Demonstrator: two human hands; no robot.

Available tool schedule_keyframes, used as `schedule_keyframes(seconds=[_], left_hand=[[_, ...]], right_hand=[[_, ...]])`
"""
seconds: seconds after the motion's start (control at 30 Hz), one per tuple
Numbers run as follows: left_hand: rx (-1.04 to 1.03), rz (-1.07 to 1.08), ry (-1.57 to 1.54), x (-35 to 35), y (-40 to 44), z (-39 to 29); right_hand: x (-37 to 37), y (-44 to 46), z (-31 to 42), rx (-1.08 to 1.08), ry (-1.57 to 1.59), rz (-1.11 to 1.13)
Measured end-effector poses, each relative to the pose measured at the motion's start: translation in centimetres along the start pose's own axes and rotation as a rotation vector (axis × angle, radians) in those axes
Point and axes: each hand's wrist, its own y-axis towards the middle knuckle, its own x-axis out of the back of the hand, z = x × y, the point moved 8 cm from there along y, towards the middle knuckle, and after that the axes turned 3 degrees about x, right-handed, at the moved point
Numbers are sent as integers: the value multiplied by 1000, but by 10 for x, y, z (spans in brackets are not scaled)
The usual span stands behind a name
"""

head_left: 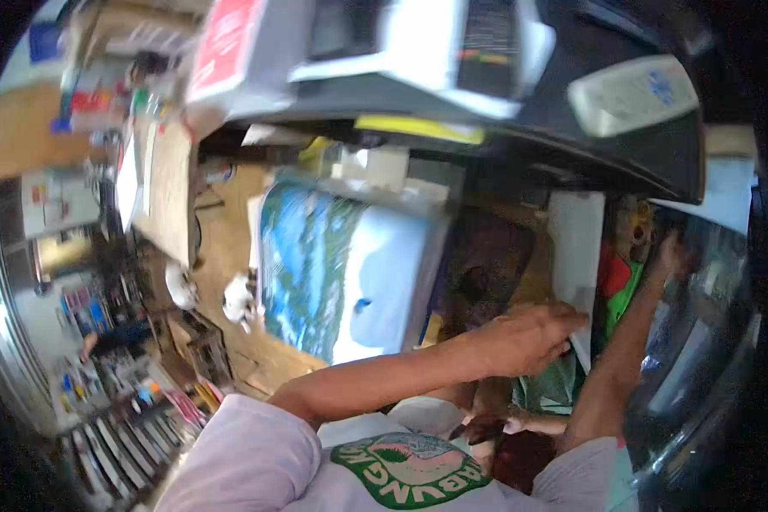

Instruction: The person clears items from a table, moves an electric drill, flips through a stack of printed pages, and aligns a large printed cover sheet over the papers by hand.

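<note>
My left hand point(538, 339) is at the edge of an upright white panel point(577, 256), with its fingers bent together around or against that edge. Farther right, my right hand point(676, 254) reaches toward a dark shelf or compartment; it is blurred and its fingers cannot be made out. Between the two hands, just right of the panel, lie a green item point(625, 300) and a red item point(613, 271). Whether my right hand touches anything is not clear.
A blue and white patterned box point(350, 269) stands left of my hands. Above runs a dark desk point(572, 154) with a pale phone-like device point(633, 96). Two white cats point(241, 300) are on the floor at left. Another person's hand point(88, 346) shows far left.
</note>
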Motion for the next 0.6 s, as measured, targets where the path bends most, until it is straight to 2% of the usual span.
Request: schedule_keyframes(seconds=[0.03, 0.1, 0.23, 0.3, 0.33, 0.37, 0.43, 0.47, 0.5, 0.53, 0.57, 0.6], left_hand=[[11, -54, -16, 9, -15, 0], [-91, -110, 74, 21, -58, -7], [-119, -202, -20, 75, -173, -18], [-373, -543, -67, 116, -256, -14], [-465, -670, 26, 134, -307, -6], [-444, -715, 28, 153, -344, 6], [-342, -799, 152, 193, -444, 45], [-216, -794, 122, 216, -498, 73], [-88, -786, 95, 229, -519, 101], [132, -797, 260, 245, -579, 135], [200, -818, 494, 246, -641, 181], [793, -518, 327, 242, -695, 225]], right_hand=[[-10, -14, 4, 10, -83, 21], [-23, -61, 15, 28, -223, 57], [-24, -203, 37, 20, -435, 114], [-12, -275, 35, -51, -225, 286], [-15, -339, 57, -84, -257, 236], [-21, -406, 83, -116, -284, 183], [5, -489, 80, -75, -298, 142], [13, -543, 67, -239, -271, 160], [26, -568, 38, -302, -246, 230], [36, -598, 14, -366, -225, 301], [26, -627, -1, -400, -272, 403], [9, -665, -8, -427, -321, 509]])
